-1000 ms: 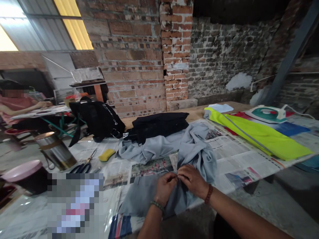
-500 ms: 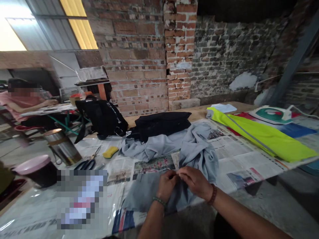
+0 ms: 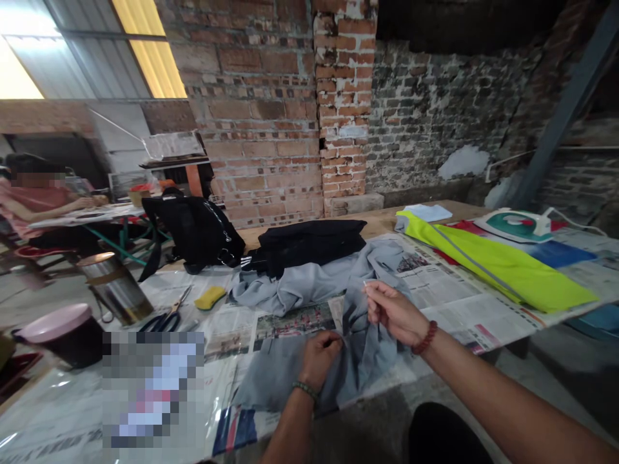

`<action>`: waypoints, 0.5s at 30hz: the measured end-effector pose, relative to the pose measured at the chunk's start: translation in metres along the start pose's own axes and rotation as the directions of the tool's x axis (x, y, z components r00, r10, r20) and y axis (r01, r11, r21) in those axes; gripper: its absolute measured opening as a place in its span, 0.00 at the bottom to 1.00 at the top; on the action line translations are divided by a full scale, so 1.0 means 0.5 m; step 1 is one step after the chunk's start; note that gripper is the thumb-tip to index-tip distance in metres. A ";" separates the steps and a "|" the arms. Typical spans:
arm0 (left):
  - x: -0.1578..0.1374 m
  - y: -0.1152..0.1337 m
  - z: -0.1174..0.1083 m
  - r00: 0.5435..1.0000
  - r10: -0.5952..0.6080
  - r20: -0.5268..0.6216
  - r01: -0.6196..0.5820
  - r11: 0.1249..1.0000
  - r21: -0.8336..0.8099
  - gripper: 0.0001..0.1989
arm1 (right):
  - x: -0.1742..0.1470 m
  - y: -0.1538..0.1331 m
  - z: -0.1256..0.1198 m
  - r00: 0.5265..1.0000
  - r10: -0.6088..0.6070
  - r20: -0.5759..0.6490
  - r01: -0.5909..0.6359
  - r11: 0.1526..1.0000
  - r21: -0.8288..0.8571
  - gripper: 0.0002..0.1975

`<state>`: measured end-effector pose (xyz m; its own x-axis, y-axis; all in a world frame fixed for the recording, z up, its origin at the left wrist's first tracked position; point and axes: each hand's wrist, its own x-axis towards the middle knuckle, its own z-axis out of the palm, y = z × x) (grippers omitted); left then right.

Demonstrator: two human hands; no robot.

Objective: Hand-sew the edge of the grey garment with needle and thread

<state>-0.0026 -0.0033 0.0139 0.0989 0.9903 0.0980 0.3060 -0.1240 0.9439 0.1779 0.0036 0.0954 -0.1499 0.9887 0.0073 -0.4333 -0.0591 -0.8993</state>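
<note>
A crumpled grey cloth point(image 3: 275, 367) spreads over the near edge of the table, and part of it runs up and back to the right. My left hand point(image 3: 319, 361) rests on this cloth with fingers closed, pinching a bit of it. Raised above the cloth, further right, my right hand point(image 3: 394, 312) is closed in a pinch. A thin, pale, needle-like thing point(image 3: 365, 283) pokes out at its fingertips, too small to name surely. Any thread between the hands cannot be made out.
Newspaper under clear plastic covers the table point(image 3: 464, 296). Around lie black scissors point(image 3: 167, 316), a yellow sponge point(image 3: 209, 298), a steel flask point(image 3: 115, 287), a lidded cup point(image 3: 65, 335), a black bag point(image 3: 193, 232), folded black cloth point(image 3: 309, 241), a neon-yellow garment point(image 3: 503, 264) and an iron point(image 3: 517, 224). A person point(image 3: 39, 200) sits at far left.
My right hand has moved up and to the right, away from my left hand, where the two had been together. My left hand stays on the grey cloth. The view has shifted slightly.
</note>
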 end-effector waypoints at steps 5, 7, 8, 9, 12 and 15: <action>0.002 0.000 0.000 1.000 -0.002 -0.009 0.002 1.000 0.004 0.07 | -0.025 -0.071 -0.038 0.997 -0.073 -0.034 0.073 0.997 0.019 0.15; 0.003 0.003 -0.001 1.000 -0.010 -0.010 0.010 1.000 0.011 0.07 | -0.034 -0.091 -0.056 0.993 -0.104 -0.058 0.106 0.994 0.023 0.14; 0.002 0.005 -0.002 1.000 -0.014 -0.011 0.014 1.000 0.016 0.07 | -0.038 -0.099 -0.065 0.990 -0.119 -0.070 0.121 0.992 0.026 0.13; 0.002 0.007 -0.003 1.000 -0.020 -0.009 0.020 1.000 0.021 0.07 | -0.042 -0.107 -0.073 0.988 -0.133 -0.084 0.136 0.990 0.029 0.13; 0.001 0.013 -0.005 1.000 -0.025 -0.002 0.025 0.999 0.037 0.07 | -0.053 -0.125 -0.096 0.977 -0.174 -0.121 0.180 0.983 0.042 0.12; 0.001 0.012 -0.006 1.000 -0.012 0.000 0.012 1.000 0.028 0.07 | -0.065 -0.138 -0.116 0.966 -0.205 -0.158 0.217 0.974 0.063 0.12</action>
<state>-0.0037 -0.0035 0.0207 0.0953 0.9916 0.0872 0.3338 -0.1143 0.9357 0.2644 -0.0163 0.1318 0.0845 0.9888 0.1228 -0.5103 0.1488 -0.8471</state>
